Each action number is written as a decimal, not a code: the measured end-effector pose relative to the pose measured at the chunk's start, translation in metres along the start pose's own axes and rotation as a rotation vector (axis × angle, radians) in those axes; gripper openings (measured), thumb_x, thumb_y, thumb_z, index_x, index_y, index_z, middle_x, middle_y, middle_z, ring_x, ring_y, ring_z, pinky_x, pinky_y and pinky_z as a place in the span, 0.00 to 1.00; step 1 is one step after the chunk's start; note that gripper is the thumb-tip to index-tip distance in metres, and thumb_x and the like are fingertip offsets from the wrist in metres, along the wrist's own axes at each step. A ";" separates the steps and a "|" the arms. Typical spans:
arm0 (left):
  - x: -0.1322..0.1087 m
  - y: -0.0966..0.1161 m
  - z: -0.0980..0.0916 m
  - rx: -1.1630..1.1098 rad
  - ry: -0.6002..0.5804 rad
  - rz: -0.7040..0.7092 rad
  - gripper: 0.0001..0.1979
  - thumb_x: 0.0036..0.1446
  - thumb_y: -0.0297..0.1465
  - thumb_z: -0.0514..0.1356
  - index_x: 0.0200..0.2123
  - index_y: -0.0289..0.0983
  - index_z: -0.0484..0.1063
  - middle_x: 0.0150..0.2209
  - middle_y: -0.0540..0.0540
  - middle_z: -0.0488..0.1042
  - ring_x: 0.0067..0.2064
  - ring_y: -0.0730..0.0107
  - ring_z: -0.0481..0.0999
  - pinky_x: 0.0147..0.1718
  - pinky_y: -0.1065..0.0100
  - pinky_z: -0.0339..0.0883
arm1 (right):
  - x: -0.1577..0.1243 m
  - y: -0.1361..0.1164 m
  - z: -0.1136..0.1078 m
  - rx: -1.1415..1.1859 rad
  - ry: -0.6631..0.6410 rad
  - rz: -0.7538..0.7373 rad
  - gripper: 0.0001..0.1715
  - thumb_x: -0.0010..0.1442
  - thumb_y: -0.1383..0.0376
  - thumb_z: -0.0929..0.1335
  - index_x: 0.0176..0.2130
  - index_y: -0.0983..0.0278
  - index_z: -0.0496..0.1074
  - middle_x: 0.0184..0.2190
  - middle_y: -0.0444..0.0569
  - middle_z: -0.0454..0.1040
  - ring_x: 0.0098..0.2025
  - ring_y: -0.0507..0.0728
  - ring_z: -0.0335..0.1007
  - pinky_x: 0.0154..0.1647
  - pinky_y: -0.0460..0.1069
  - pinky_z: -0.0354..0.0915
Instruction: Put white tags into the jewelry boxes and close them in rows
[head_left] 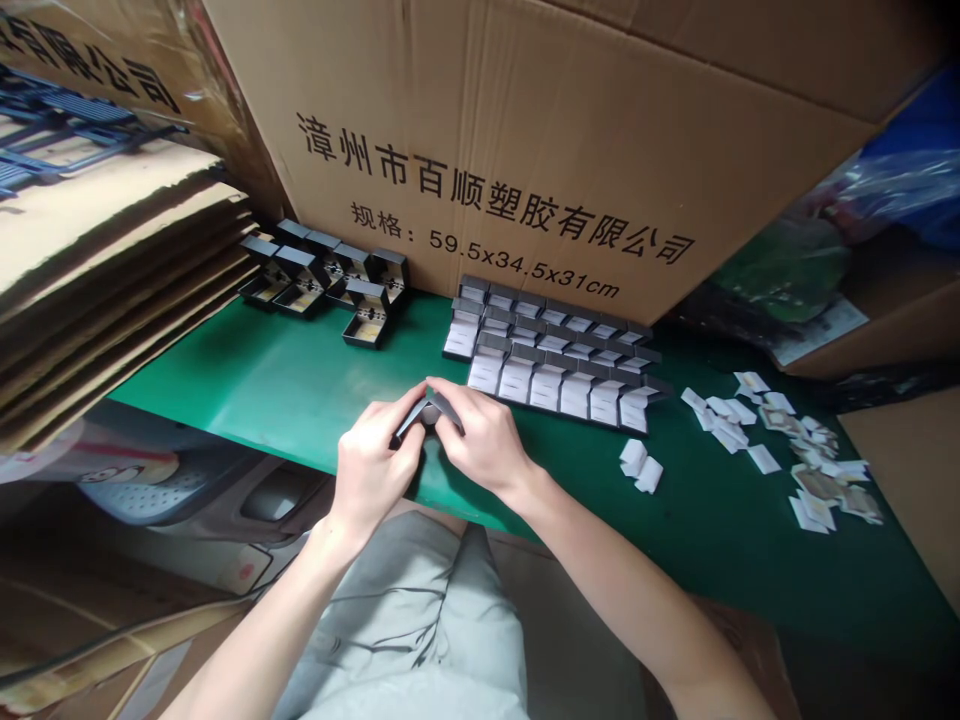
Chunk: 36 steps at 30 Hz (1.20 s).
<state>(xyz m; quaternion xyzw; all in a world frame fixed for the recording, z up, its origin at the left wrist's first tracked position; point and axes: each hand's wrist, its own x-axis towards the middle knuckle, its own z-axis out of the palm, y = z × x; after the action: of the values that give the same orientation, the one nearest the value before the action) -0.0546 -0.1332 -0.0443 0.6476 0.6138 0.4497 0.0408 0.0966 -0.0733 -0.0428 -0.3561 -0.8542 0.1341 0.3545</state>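
Observation:
A small black hinged jewelry box [448, 408] is held between both my hands over the table's front edge, its two halves spread like a tent. My left hand [377, 448] grips the left half, fingers on top and thumb below. On the other half, my right hand [484, 440] is closed in the same way. The inside of this box is mostly hidden. Just beyond my right hand stand rows of open black boxes with white inserts [546, 385]. Farther left, several open black boxes [365, 328] show yellowish bottoms and no white insert.
Loose white inserts [726, 432] lie scattered on the right of the green table [300, 370], with a few [641, 465] closer in. A large printed carton [480, 120] stands behind. Stacked cardboard sheets [112, 260] border the left; plastic bags [787, 265] are at right.

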 end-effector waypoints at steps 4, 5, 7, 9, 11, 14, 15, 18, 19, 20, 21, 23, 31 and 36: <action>-0.001 -0.001 0.000 0.002 -0.008 -0.014 0.18 0.65 0.27 0.56 0.55 0.35 0.78 0.46 0.44 0.83 0.43 0.65 0.82 0.46 0.68 0.74 | 0.000 -0.001 -0.001 -0.027 -0.008 -0.017 0.22 0.68 0.69 0.60 0.58 0.64 0.72 0.53 0.50 0.80 0.51 0.57 0.79 0.54 0.51 0.75; -0.001 -0.001 0.000 0.003 -0.011 -0.017 0.18 0.65 0.27 0.56 0.55 0.35 0.78 0.46 0.44 0.83 0.43 0.65 0.82 0.46 0.68 0.74 | 0.000 -0.001 -0.001 -0.030 -0.008 -0.026 0.22 0.68 0.69 0.60 0.57 0.65 0.72 0.53 0.50 0.80 0.51 0.58 0.79 0.54 0.51 0.75; -0.001 -0.002 0.001 0.008 -0.017 -0.015 0.18 0.66 0.27 0.56 0.55 0.34 0.78 0.46 0.44 0.83 0.44 0.65 0.82 0.46 0.68 0.74 | 0.000 -0.001 -0.001 -0.038 -0.011 -0.041 0.22 0.68 0.71 0.60 0.57 0.66 0.73 0.52 0.51 0.80 0.51 0.58 0.79 0.54 0.51 0.75; -0.001 -0.003 0.001 0.015 -0.022 -0.006 0.18 0.65 0.26 0.55 0.55 0.35 0.78 0.46 0.44 0.83 0.44 0.65 0.82 0.46 0.68 0.74 | 0.000 0.000 -0.001 -0.047 -0.015 -0.045 0.23 0.67 0.72 0.59 0.56 0.67 0.73 0.52 0.52 0.80 0.51 0.59 0.79 0.54 0.52 0.75; -0.001 -0.004 0.001 0.021 -0.031 0.000 0.19 0.65 0.26 0.55 0.55 0.35 0.78 0.45 0.45 0.83 0.43 0.64 0.82 0.46 0.68 0.75 | 0.000 0.000 -0.002 -0.055 -0.025 -0.043 0.23 0.67 0.72 0.59 0.56 0.67 0.73 0.52 0.52 0.80 0.51 0.59 0.80 0.53 0.52 0.75; -0.001 -0.005 0.002 0.021 -0.044 -0.009 0.19 0.65 0.27 0.55 0.55 0.35 0.78 0.45 0.45 0.83 0.43 0.64 0.82 0.45 0.68 0.75 | -0.001 0.001 -0.002 -0.059 -0.043 -0.019 0.23 0.67 0.72 0.60 0.57 0.66 0.72 0.53 0.51 0.80 0.51 0.58 0.80 0.54 0.51 0.74; -0.001 -0.005 0.002 0.021 -0.046 -0.016 0.19 0.65 0.27 0.55 0.55 0.35 0.78 0.45 0.45 0.83 0.43 0.64 0.82 0.45 0.68 0.75 | -0.001 0.001 -0.002 -0.058 -0.050 -0.007 0.23 0.67 0.71 0.60 0.58 0.65 0.72 0.53 0.51 0.80 0.51 0.58 0.79 0.54 0.51 0.74; 0.000 -0.003 0.001 0.019 -0.051 -0.030 0.19 0.66 0.28 0.55 0.56 0.36 0.78 0.44 0.45 0.83 0.42 0.65 0.82 0.44 0.67 0.75 | -0.001 0.001 -0.002 -0.057 -0.066 0.025 0.23 0.67 0.70 0.60 0.58 0.63 0.71 0.54 0.49 0.80 0.52 0.57 0.79 0.56 0.51 0.73; 0.000 -0.003 0.001 0.017 -0.052 -0.033 0.18 0.66 0.29 0.55 0.55 0.36 0.78 0.44 0.45 0.83 0.42 0.64 0.82 0.44 0.67 0.75 | 0.000 0.001 -0.001 -0.058 -0.068 0.032 0.23 0.67 0.70 0.60 0.58 0.63 0.71 0.54 0.49 0.80 0.52 0.57 0.79 0.56 0.50 0.73; 0.000 -0.002 0.001 0.015 -0.055 -0.037 0.18 0.67 0.29 0.54 0.55 0.36 0.78 0.44 0.45 0.84 0.41 0.64 0.82 0.44 0.67 0.75 | 0.000 0.001 -0.001 -0.062 -0.068 0.035 0.23 0.67 0.70 0.60 0.58 0.62 0.72 0.54 0.49 0.80 0.52 0.57 0.79 0.56 0.50 0.73; 0.000 -0.002 0.001 0.013 -0.058 -0.040 0.18 0.67 0.29 0.54 0.55 0.36 0.78 0.44 0.45 0.84 0.42 0.64 0.82 0.44 0.67 0.75 | 0.000 0.001 -0.001 -0.066 -0.064 0.035 0.23 0.67 0.69 0.60 0.58 0.63 0.72 0.53 0.49 0.80 0.51 0.57 0.79 0.56 0.50 0.73; 0.000 -0.001 0.000 0.013 -0.062 -0.048 0.18 0.67 0.30 0.54 0.54 0.37 0.78 0.45 0.45 0.84 0.42 0.64 0.82 0.45 0.66 0.75 | 0.000 0.000 -0.001 -0.072 -0.053 0.026 0.22 0.68 0.69 0.60 0.57 0.63 0.73 0.52 0.50 0.81 0.50 0.57 0.80 0.54 0.50 0.74; 0.000 -0.003 0.001 0.041 -0.067 -0.039 0.18 0.67 0.30 0.53 0.54 0.38 0.78 0.46 0.44 0.83 0.43 0.62 0.82 0.47 0.64 0.74 | 0.000 -0.001 -0.003 -0.095 -0.069 0.015 0.21 0.67 0.69 0.61 0.55 0.61 0.73 0.51 0.49 0.81 0.48 0.57 0.80 0.50 0.50 0.74; 0.000 -0.002 0.001 0.047 -0.070 -0.048 0.19 0.66 0.29 0.52 0.54 0.37 0.78 0.45 0.44 0.84 0.44 0.62 0.82 0.47 0.64 0.74 | 0.000 -0.001 -0.003 -0.095 -0.074 0.027 0.22 0.66 0.70 0.61 0.56 0.59 0.72 0.50 0.46 0.82 0.46 0.56 0.80 0.48 0.48 0.74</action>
<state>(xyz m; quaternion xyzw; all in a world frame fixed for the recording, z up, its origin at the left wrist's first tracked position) -0.0556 -0.1327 -0.0463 0.6490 0.6376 0.4111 0.0578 0.0983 -0.0743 -0.0399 -0.3790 -0.8671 0.1110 0.3036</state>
